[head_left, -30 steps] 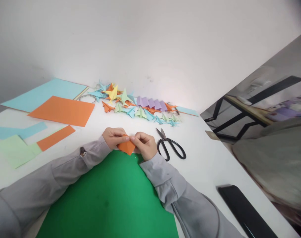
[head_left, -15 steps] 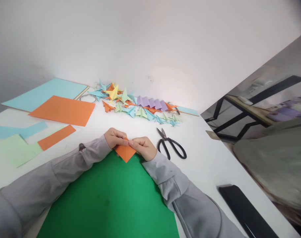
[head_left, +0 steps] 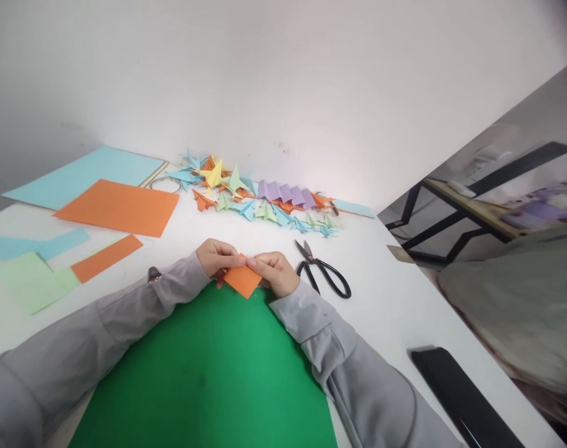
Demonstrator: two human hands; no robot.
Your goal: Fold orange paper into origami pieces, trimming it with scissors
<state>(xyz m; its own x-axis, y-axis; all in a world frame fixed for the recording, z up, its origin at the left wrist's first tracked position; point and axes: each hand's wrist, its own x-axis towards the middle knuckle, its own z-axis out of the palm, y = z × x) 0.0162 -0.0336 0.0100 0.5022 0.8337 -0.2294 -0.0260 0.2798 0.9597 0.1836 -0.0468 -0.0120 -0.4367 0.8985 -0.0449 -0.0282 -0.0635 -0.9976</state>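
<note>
A small folded piece of orange paper is pinched between both hands, one corner pointing down toward me. My left hand grips its upper left side with thumb and fingers; some fingertips are behind the paper. My right hand pinches the upper right side, its thumb lying across the front. Both hands are just above the far edge of a large green sheet. Black-handled scissors lie partly open on the table, right of my right hand.
Folded paper figures in several colours lie along the wall. On the left are blue sheets, an orange sheet, an orange strip and light green paper. A black object rests near the table's right edge.
The orange paper has shifted slightly right and away from me and has turned a little in the fingers. Both hands keep their pinch on it.
</note>
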